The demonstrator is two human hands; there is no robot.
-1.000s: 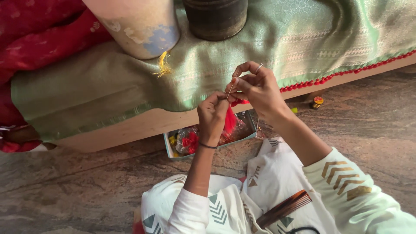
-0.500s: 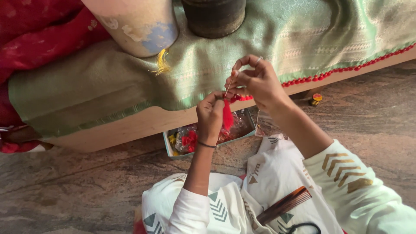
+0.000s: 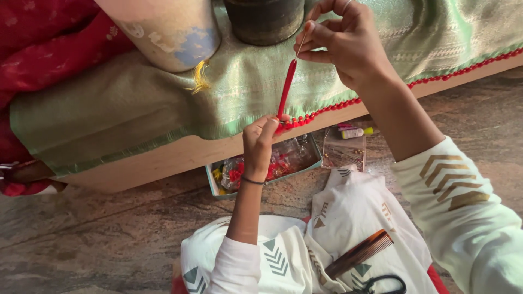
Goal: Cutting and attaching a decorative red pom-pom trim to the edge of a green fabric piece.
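My right hand (image 3: 340,41) is raised high and pinches a thin thread or needle, from which a bunch of red thread (image 3: 287,90) stretches down. My left hand (image 3: 260,139) pinches the lower end of that red thread at the edge of a green cloth (image 3: 163,103). The cloth's hem carries a row of small red beads (image 3: 348,103), running right from my left hand. The cloth is draped over a low wooden platform (image 3: 180,155).
A small tray (image 3: 215,182) of red and yellow bits and a clear packet (image 3: 343,152) lie on the stone floor under the platform edge. A brown comb (image 3: 359,253) and black scissors (image 3: 384,284) rest on my lap. Two pots (image 3: 169,32) (image 3: 264,19) stand on the cloth.
My right hand has pulled upward, away from my left hand, drawing the red thread out long. The left hand has stayed low at the cloth's hem.
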